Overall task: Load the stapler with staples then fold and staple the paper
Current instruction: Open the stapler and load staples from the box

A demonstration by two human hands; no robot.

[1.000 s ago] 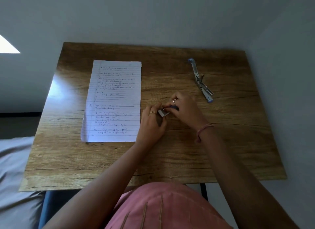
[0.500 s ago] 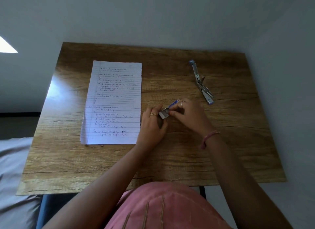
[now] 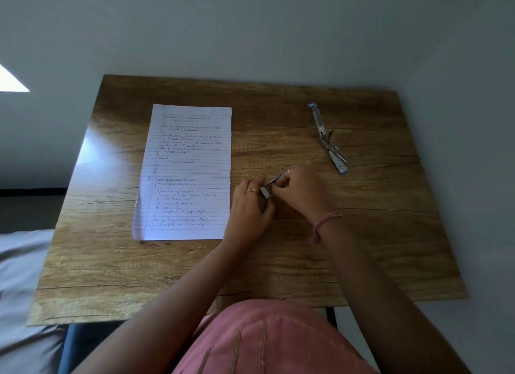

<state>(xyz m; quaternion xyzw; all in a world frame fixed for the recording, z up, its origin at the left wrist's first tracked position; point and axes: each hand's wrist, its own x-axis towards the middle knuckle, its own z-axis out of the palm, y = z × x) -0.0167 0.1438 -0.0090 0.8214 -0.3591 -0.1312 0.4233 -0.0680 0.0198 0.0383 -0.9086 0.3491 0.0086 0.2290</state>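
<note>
A small staple box (image 3: 268, 188) is held between both hands over the middle of the wooden table (image 3: 376, 234). My left hand (image 3: 250, 209) grips its near end, and my right hand (image 3: 302, 191) pinches its far end with the fingertips. The metal stapler (image 3: 328, 139) lies swung open flat at the table's far right, apart from both hands. A lined sheet of paper (image 3: 189, 173) with handwriting lies flat to the left of my left hand. No loose staples are visible.
The table stands in a corner, with walls close behind it and to the right. A pale bed or cushion (image 3: 19, 276) lies off the left edge. My lap in pink cloth (image 3: 264, 340) is at the near edge.
The staple box has turned slightly between my fingers and both hands have shifted a little on it. The stapler and paper have not moved.
</note>
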